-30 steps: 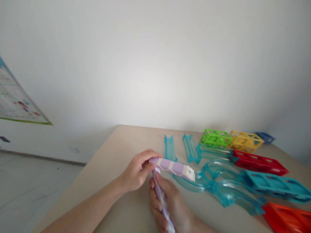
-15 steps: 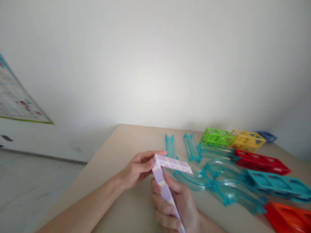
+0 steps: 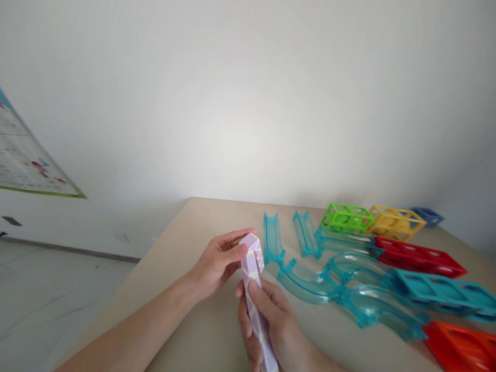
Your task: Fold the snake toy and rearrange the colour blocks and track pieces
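Observation:
A purple segmented stick toy (image 3: 259, 325) with pale seams is held over the table, its top end bent over to the right in a short hook. My left hand (image 3: 219, 263) pinches the bent top between thumb and fingers. Around the long straight part, lower down, my right hand (image 3: 267, 320) is wrapped, its thumb lying on the front face. Part of the toy's length is hidden by the right fingers, and its bottom reaches the lower image edge.
On the table (image 3: 186, 232) lie clear teal track pieces (image 3: 306, 235), a green frame block (image 3: 346, 218), a yellow one (image 3: 397, 222), a dark blue one (image 3: 427, 217), and red (image 3: 420, 257), teal (image 3: 445, 294) and orange (image 3: 463, 346) blocks. A poster (image 3: 31, 155) hangs at left.
The toy's top arm, which stuck out to the right, now points mostly away and looks much shorter. My right hand has shifted its grip, with the thumb now on the toy's front.

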Available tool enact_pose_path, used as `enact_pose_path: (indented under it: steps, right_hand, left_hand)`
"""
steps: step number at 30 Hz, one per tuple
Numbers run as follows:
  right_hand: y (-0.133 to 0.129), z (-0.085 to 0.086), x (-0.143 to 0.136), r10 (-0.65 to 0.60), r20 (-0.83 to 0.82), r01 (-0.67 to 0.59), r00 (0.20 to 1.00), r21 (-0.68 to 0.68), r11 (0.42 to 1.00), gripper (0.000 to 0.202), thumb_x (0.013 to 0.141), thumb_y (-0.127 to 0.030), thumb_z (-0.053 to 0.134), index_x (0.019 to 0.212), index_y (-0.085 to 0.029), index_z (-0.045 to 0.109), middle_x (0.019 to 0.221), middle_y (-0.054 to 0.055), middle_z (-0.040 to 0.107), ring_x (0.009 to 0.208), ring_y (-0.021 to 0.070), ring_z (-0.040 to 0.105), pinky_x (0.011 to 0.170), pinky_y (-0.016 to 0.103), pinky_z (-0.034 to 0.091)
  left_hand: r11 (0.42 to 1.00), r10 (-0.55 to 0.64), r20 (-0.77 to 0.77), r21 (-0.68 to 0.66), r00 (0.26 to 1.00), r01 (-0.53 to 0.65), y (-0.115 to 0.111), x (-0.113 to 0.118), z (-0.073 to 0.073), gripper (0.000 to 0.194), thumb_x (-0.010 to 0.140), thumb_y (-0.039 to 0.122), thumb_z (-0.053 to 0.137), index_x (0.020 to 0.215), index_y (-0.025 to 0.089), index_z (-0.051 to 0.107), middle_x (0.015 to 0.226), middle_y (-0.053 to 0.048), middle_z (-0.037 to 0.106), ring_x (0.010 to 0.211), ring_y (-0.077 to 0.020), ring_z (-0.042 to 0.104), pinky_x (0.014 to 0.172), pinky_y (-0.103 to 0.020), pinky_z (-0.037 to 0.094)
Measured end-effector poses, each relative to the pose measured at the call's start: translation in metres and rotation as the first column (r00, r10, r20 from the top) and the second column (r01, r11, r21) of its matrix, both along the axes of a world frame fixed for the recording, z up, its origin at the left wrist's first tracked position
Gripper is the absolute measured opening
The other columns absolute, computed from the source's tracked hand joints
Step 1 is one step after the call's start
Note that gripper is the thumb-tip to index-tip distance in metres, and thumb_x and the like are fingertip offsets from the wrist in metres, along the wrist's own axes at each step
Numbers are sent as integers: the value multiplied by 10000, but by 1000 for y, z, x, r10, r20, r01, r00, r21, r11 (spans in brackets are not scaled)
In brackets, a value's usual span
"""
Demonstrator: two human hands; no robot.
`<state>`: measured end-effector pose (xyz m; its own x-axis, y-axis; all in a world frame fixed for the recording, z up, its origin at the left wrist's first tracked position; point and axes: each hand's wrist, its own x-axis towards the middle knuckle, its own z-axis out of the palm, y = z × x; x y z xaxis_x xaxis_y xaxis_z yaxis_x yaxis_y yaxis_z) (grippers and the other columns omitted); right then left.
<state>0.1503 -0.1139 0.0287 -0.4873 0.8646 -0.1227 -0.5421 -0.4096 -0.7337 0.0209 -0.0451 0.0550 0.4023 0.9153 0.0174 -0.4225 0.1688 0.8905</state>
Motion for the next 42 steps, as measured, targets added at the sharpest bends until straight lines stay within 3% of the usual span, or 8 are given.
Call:
enact_pose_path:
  steps: [4, 7, 10, 14, 20, 28, 36, 42]
  right_hand:
    - [2, 1, 4, 26, -22, -27, 999, -50, 998, 389, 861, -580, 524, 898, -196, 481, 397, -108, 472, 208, 46, 288, 220, 138, 303]
    - [7, 1, 15, 291, -180, -304, 940, -48, 952, 415, 861, -624, 469, 803, -214, 447, 369, -112, 459, 191, 52, 269, 224, 134, 276]
    - [10, -1, 25, 472, -311, -497, 825, -2, 868, 447, 883, -642, 380, 725, -224, 389, 344, -113, 450, 171, 69, 304, 234, 135, 282]
    - [11, -4, 25, 440, -312, -469, 842, -21, 883, 439, 902, -611, 346, 723, -217, 414, 349, -95, 457, 186, 73, 327, 235, 142, 310]
    - [8, 1, 16, 336, -123, -354, 934, -181, 918, 423, 878, -593, 410, 749, -196, 476, 427, -84, 452, 208, 54, 319, 208, 141, 294]
    - [2, 4, 14, 257, 25, -248, 966, -184, 951, 496, 822, -688, 444, 743, -199, 472, 429, -97, 395, 227, 31, 265, 214, 126, 248]
    - [4, 0, 10, 62, 23, -62, 998, -15, 998, 457, 851, -615, 488, 698, -185, 473, 440, -83, 420, 216, 42, 308, 200, 135, 240]
    - [4, 6, 8, 11, 129, -10, 992, -7, 1000, 492, 861, -645, 444, 717, -176, 482, 427, -76, 405, 227, 56, 337, 214, 143, 243]
  left_hand:
    - [958, 179, -338, 272, 924, -86, 0, -6, 2, 426, 780, 390, 691, 1138, 159, 674, 651, 0, 567, 529, -103, 486, 495, -220, 404]
    - [755, 448, -426, 651, 786, -78, -1, -18, 9, 318, 823, 372, 635, 1051, 169, 725, 689, -25, 551, 616, -131, 477, 597, -246, 418]
    - [617, 426, -364, 787, 828, 28, 0, -28, 16, 320, 859, 361, 568, 1057, 161, 721, 924, -112, 607, 855, -216, 545, 784, -312, 444]
    - [693, 256, -399, 711, 881, 120, 5, -29, 14, 289, 859, 365, 578, 1024, 154, 687, 920, -110, 618, 800, -191, 550, 699, -270, 429]
    - [731, 162, -636, 591, 755, 341, 9, -32, 8, 356, 894, 442, 489, 921, 133, 665, 684, -29, 545, 574, -116, 429, 532, -218, 321]
    - [777, 48, -705, 471, 707, 417, 6, -33, 19, 391, 898, 497, 447, 856, 150, 621, 603, 18, 436, 544, -103, 371, 498, -211, 273]
    - [956, -163, -556, 116, 815, 271, 1, -18, -1, 470, 879, 545, 456, 705, 138, 615, 432, 9, 481, 334, -90, 410, 347, -197, 240]
    - [970, -239, -435, -61, 868, 236, 4, -14, -12, 535, 819, 554, 541, 550, 100, 632, 377, -55, 527, 352, -139, 517, 360, -209, 312]
